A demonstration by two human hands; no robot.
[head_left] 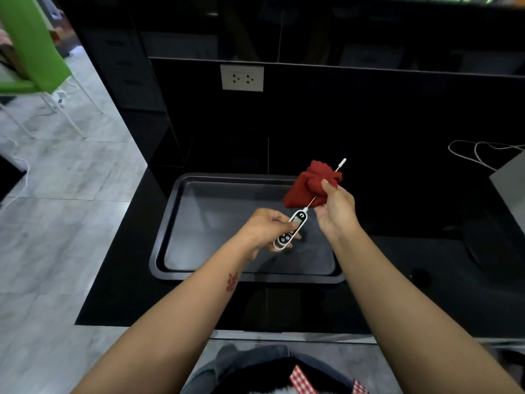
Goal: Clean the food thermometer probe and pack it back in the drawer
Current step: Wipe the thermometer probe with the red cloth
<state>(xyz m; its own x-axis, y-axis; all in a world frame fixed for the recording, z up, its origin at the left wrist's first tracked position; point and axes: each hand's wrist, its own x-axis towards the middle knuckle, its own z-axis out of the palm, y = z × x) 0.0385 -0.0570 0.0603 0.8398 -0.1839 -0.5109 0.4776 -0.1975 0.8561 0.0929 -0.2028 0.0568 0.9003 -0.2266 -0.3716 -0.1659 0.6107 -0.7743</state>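
Observation:
My left hand point(265, 227) grips the white and black body of the food thermometer point(292, 228) above the dark tray. Its thin metal probe point(312, 201) slants up to the right and passes through a bunched red cloth point(305, 189). The probe's white tip point(342, 162) sticks out beyond the cloth. My right hand point(333, 207) pinches the red cloth around the probe's middle. No drawer is in sight.
A dark rectangular tray point(170, 231) lies on the black countertop point(397, 280) under my hands. A white double wall socket point(242, 78) sits on the black back panel. White cable loops point(477, 152) and a grey box point(511, 189) are at the right. A green chair point(31, 52) stands on the tiled floor, left.

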